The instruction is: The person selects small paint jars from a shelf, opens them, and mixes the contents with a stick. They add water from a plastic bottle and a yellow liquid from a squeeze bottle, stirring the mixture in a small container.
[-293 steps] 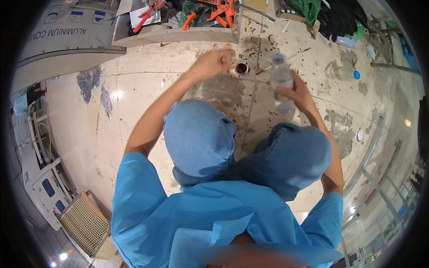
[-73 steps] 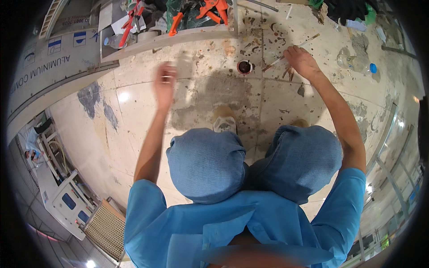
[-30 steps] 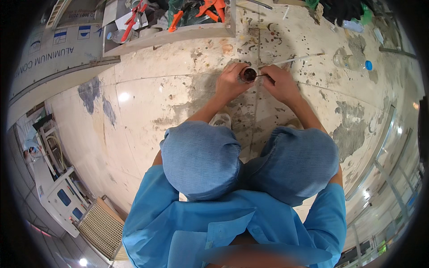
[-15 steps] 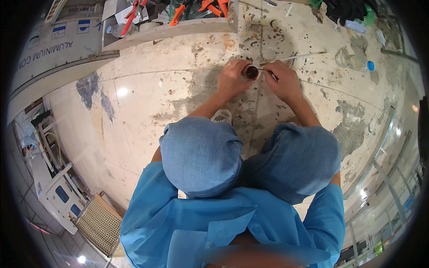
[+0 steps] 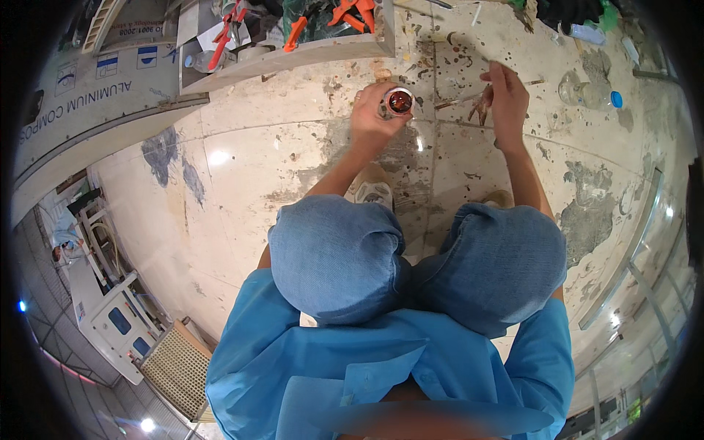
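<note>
My left hand point(image 5: 372, 114) is wrapped round a small clear jar point(image 5: 386, 111) with its mouth facing up. Dark red-brown liquid point(image 5: 400, 102) shows inside it. To the right of the jar and apart from it, my right hand point(image 5: 507, 99) is raised over the floor, thumb and forefinger pinched together. A thin dark stick point(image 5: 481, 56) seems to jut from those fingertips; it is faint and blurred. Beneath my right hand, a long thin rod point(image 5: 449, 103) lies on the tiles, partly covered by the hand.
Ahead on the left stands an open tray point(image 5: 323, 60) holding red-handled pliers point(image 5: 222, 45) and orange clamps point(image 5: 355, 13). A clear plastic bottle with a blue cap point(image 5: 616, 99) lies at the right. Black gloves point(image 5: 568, 11) lie beyond it. The tiled floor point(image 5: 257, 161) is stained and spotted.
My right hand has drawn away from the jar, up and to the right, taking the thin stick out of it. My left hand has shifted slightly left with the jar.
</note>
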### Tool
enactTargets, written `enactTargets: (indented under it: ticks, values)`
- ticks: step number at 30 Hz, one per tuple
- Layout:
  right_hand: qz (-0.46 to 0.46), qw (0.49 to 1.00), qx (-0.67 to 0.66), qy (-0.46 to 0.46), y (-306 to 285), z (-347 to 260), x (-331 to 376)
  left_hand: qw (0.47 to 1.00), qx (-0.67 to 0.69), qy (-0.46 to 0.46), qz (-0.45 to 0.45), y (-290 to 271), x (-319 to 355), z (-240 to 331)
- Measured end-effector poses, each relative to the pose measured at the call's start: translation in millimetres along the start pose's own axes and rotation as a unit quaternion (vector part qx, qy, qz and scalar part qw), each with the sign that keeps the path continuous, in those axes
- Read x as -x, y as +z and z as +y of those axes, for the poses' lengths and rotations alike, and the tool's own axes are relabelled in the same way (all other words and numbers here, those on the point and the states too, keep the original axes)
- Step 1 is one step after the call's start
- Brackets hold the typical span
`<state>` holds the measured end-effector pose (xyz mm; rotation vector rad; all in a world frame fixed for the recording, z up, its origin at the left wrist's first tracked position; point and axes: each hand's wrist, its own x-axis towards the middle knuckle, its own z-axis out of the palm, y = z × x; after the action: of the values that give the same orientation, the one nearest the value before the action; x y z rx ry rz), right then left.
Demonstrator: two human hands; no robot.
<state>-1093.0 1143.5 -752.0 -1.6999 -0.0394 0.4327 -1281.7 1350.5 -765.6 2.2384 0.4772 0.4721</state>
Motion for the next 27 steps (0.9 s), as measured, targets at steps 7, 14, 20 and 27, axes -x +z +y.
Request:
enactTargets:
  ticks: [7, 14, 20, 27]
  values:
    - [-0.153, 0.73, 0.617, -0.249, -54, 64, -36, 0.999, -0.021, -0.025, -0.038, -13, 5, -3]
    - [-0.219, 0.714, 0.594, -0.299, -92, 73, -52, 1.0, -0.001, 0.003, -0.017, -3, 12, -1]
    - [-0.234, 0.604, 0.673, -0.357, -68, 67, -59, 0.999, -0.023, 0.006, -0.024, -3, 21, -3]
    - [-0.334, 0.571, 0.692, -0.289, -56, 59, -68, 0.999, -0.027, 0.013, -0.03, -9, 24, -2]
